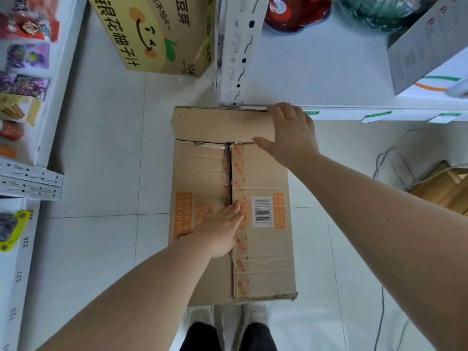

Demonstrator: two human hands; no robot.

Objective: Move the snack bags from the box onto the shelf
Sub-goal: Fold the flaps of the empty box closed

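White floor tiles [101, 148] spread between two white store shelves, and a brown cardboard box [266, 262] stands on them in the middle, just in front of the person's pale shoes [255, 315]. The box's two long top flaps lie shut, meeting at a seam under orange-printed tape [239, 249], with a barcode label [262, 211] to the right of it. The far flap [220, 125] is folded out toward the right shelf [316, 59], whose front edge carries price tags [377, 116]. No snack bags show in the box, since the flaps cover its inside. The left hand [222, 229] lies flat on the box top, fingers straight and together, fingertips at the seam, clasping nothing. The right hand [291, 133] rests on the right end of the far flap, fingers spread to its far edge and thumb stretched out along the fold, holding nothing. On the left shelf [63, 72] stand rows of coloured snack packs [27, 57]. A yellow printed carton [162, 34] sits on the floor beyond the box, a grey box [425, 46] stands on the right shelf, and cables [395, 168] trail over the tiles at right.
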